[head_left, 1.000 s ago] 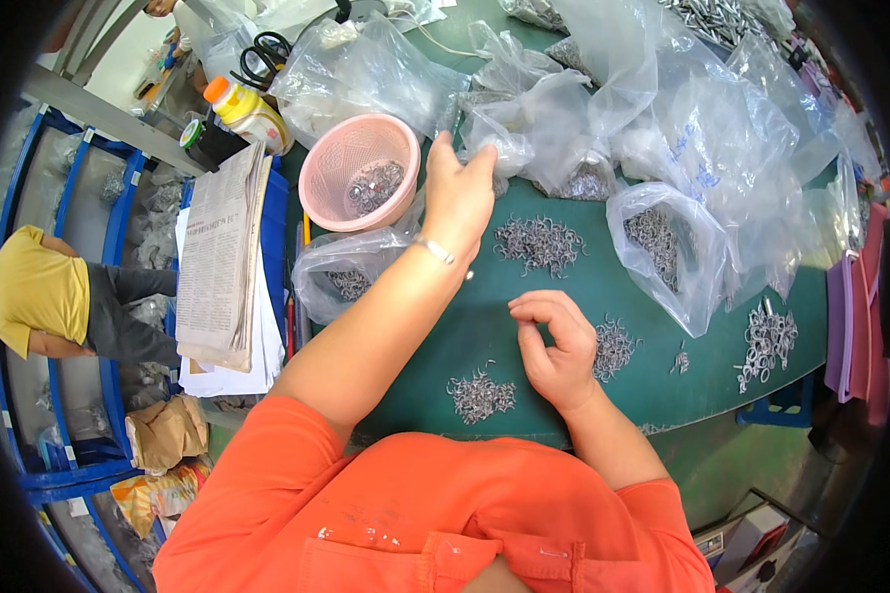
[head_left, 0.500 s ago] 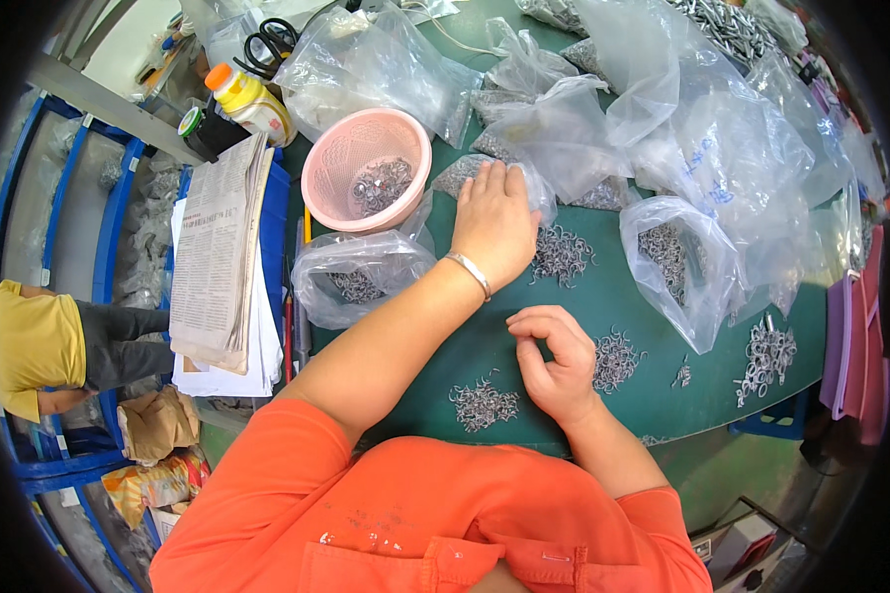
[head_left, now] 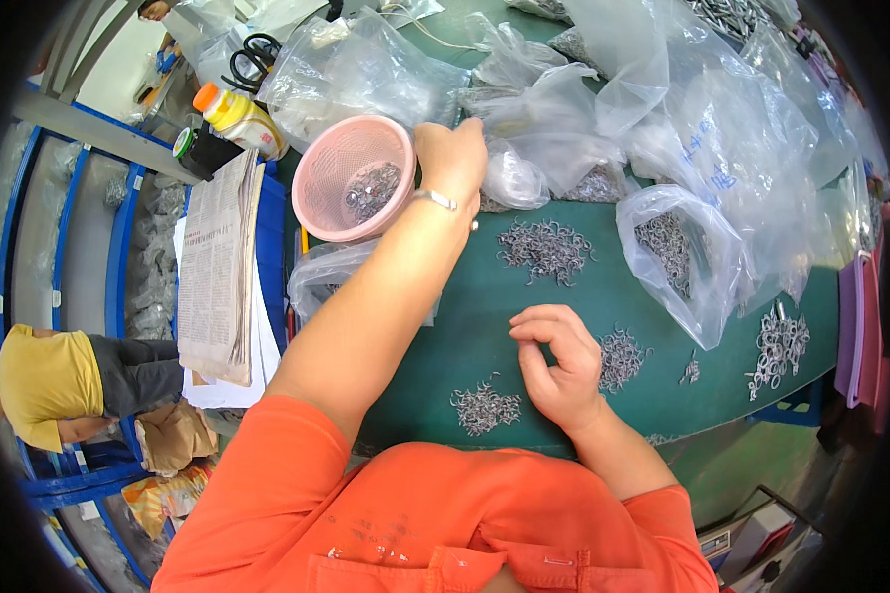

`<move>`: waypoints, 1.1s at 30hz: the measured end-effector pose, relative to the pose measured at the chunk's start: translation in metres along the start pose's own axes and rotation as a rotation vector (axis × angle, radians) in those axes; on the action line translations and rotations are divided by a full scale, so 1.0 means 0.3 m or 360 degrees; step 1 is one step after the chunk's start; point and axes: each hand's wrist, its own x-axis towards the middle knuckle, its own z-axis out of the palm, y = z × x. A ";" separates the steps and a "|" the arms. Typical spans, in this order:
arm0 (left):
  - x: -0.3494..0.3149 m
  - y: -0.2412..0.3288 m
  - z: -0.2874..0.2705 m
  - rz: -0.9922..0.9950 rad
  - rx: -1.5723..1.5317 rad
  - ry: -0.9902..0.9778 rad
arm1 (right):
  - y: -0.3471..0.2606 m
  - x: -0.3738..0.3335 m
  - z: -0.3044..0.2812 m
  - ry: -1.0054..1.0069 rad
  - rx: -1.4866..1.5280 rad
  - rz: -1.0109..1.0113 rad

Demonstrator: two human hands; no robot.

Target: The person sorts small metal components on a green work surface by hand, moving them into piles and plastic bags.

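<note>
Your left hand (head_left: 452, 158) is beside the right rim of the pink mesh basket (head_left: 307, 188), toward the table's (head_left: 465, 326) far left corner; whether it touches the rim is unclear. Its fingertips are turned away, so you cannot tell if it holds anything. Your right hand (head_left: 559, 361), toward the near edge, is loosely curled, thumb close to the fingers, with nothing visible in it. Just right of it sits a pile of hook-shaped metal pieces (head_left: 620, 360). Another hook pile (head_left: 485, 408) lies by the near edge, a larger hook pile (head_left: 546, 249) mid-table, and looped metal pieces (head_left: 778, 348) near the right edge. It looks partway along: these piles stand apart, while metal pieces remain in the basket and the open plastic bag (head_left: 722, 287). Which piles are finished, you cannot tell.
</note>
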 end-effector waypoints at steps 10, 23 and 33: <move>0.168 0.077 0.117 -0.0628 -0.0193 0.0595 | -0.003 0.000 -0.007 0.0010 0.0136 0.0008; 0.060 0.243 0.060 0.0019 -0.0809 0.0129 | 0.014 -0.004 0.000 -0.0022 0.0114 0.0024; -0.184 0.395 -0.446 0.0629 -0.1057 -0.0512 | 0.049 -0.014 0.033 -0.0065 0.0000 0.0017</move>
